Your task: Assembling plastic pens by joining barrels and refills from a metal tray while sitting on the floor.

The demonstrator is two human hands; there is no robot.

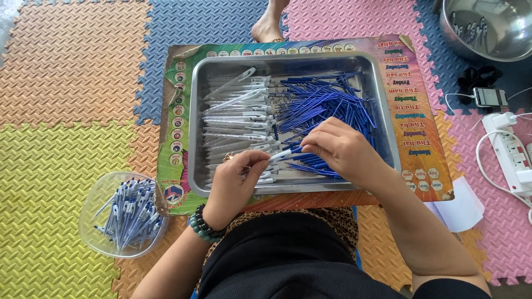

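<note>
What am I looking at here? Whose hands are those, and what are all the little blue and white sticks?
This picture comes from a camera worn on a person's head, looking down at their own two hands. There is no machine here. The person sits on a floor of colourful foam mats. In front of them is a shiny metal tray resting on a colourful printed board. In the tray lie white pen shells on one side and thin blue pen refills on the other. The left hand holds a white pen shell, and the right hand pinches a blue piece at its tip. A clear plastic bowl beside the tray holds pens. A steel bowl and a power strip sit farther off.
</note>
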